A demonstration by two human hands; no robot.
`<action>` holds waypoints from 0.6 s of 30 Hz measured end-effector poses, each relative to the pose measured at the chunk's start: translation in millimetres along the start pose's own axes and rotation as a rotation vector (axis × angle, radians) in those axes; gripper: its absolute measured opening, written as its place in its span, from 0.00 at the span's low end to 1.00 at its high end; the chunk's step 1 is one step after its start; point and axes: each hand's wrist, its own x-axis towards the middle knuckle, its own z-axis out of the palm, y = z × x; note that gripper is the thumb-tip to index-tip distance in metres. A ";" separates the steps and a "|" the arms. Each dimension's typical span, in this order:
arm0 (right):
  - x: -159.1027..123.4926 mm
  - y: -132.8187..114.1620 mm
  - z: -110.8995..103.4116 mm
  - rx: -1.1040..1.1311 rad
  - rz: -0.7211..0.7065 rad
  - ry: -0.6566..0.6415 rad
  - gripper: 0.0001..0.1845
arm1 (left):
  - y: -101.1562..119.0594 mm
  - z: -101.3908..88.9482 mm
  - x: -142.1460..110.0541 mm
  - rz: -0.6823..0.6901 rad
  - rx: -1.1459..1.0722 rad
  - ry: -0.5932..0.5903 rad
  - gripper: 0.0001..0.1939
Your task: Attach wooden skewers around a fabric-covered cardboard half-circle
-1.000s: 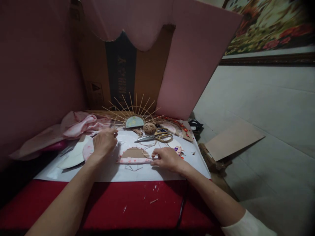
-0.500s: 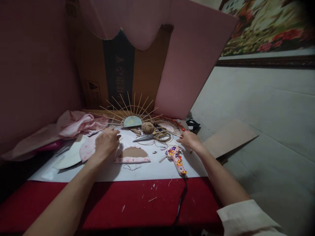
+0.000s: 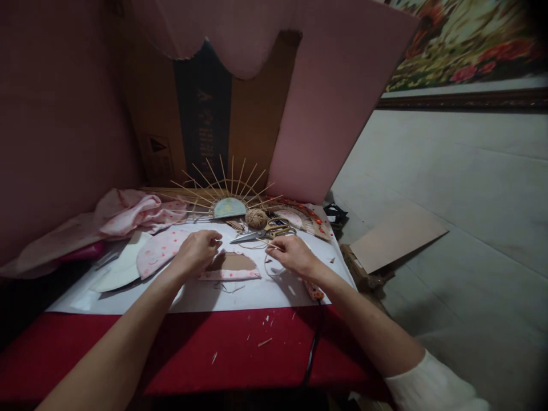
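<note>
My left hand (image 3: pixel 199 249) is closed, its fingertips pinched at the left end of a half-round cardboard piece (image 3: pixel 233 262) edged with pink-dotted cloth. What those fingertips hold is too small to make out. Right of the piece, my right hand (image 3: pixel 293 254) pinches a thin strand of twine (image 3: pixel 266 267) that loops below its fingers. Just behind lie gold-handled scissors (image 3: pixel 261 233) and a ball of twine (image 3: pixel 256 218). A flower-patterned glue gun (image 3: pixel 314 292) is mostly covered by my right wrist.
Behind stands a fan of thin sticks (image 3: pixel 233 171) around a pale green half-disc (image 3: pixel 230 208). A red-trimmed fan (image 3: pixel 314 217) lies back right. Pink-dotted cloth (image 3: pixel 128 211) and a dotted half-disc (image 3: pixel 158 254) are at left. Pink-and-brown cardboard panels (image 3: pixel 329 85) rise behind.
My right hand has moved left from the table's right edge to beside the cardboard piece, now covering much of the glue gun. My left hand has shifted slightly right.
</note>
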 end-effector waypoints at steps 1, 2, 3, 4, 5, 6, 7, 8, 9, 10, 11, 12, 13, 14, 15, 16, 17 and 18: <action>0.1 -5.5 4.7 0.008 -0.008 -0.023 0.11 | -0.3 0.3 0.0 -0.006 -0.018 -0.007 0.10; -0.4 -10.9 9.2 0.008 -0.013 -0.043 0.12 | -0.5 0.3 -0.1 -0.012 -0.034 -0.016 0.11; -1.4 -15.8 13.6 -0.001 -0.014 -0.054 0.15 | -0.7 -0.1 -0.3 -0.020 -0.046 -0.026 0.12; -2.9 -20.1 17.7 -0.019 -0.011 -0.051 0.20 | -1.0 -0.7 -0.6 -0.029 -0.055 -0.036 0.12; -4.6 -23.6 21.5 -0.042 -0.004 -0.036 0.24 | -1.3 -1.4 -0.8 -0.038 -0.061 -0.044 0.12; -6.4 -26.1 24.9 -0.067 0.007 -0.019 0.27 | -1.8 -2.3 -1.0 -0.046 -0.065 -0.052 0.12; -8.2 -27.8 27.8 -0.090 0.020 -0.008 0.29 | -2.4 -3.1 -1.2 -0.053 -0.066 -0.061 0.11; -9.8 -28.6 30.4 -0.105 0.035 -0.003 0.30 | -3.1 -3.8 -1.3 -0.059 -0.068 -0.069 0.11; -11.1 -28.7 32.6 -0.113 0.053 -0.004 0.31 | -3.9 -4.2 -1.4 -0.063 -0.070 -0.076 0.11; -12.2 -28.3 34.8 -0.116 0.066 -0.007 0.31 | -4.7 -4.2 -1.5 -0.068 -0.074 -0.082 0.11; -13.1 -27.6 36.9 -0.117 0.073 -0.008 0.32 | -5.6 -3.9 -1.6 -0.073 -0.080 -0.085 0.11; -13.8 -26.8 39.2 -0.117 0.074 -0.003 0.32 | -6.5 -3.3 -1.6 -0.078 -0.088 -0.086 0.11; -14.4 -26.0 41.6 -0.117 0.071 0.002 0.32 | -7.3 -2.5 -1.7 -0.083 -0.099 -0.085 0.11; -15.0 -25.3 44.3 -0.118 0.068 0.008 0.33 | -8.0 -1.5 -1.7 -0.088 -0.112 -0.086 0.11; -15.5 -24.9 47.0 -0.122 0.066 0.013 0.33 | -8.5 -0.4 -1.6 -0.091 -0.130 -0.086 0.10; -16.0 -24.5 49.7 -0.125 0.066 0.017 0.33 | -8.8 0.6 -1.6 -0.093 -0.151 -0.088 0.10; -16.3 -24.3 52.2 -0.127 0.067 0.025 0.34 | -8.7 1.4 -1.5 -0.095 -0.176 -0.092 0.10; -16.6 -24.1 54.5 -0.129 0.067 0.036 0.35 | -8.3 1.9 -1.4 -0.096 -0.205 -0.102 0.09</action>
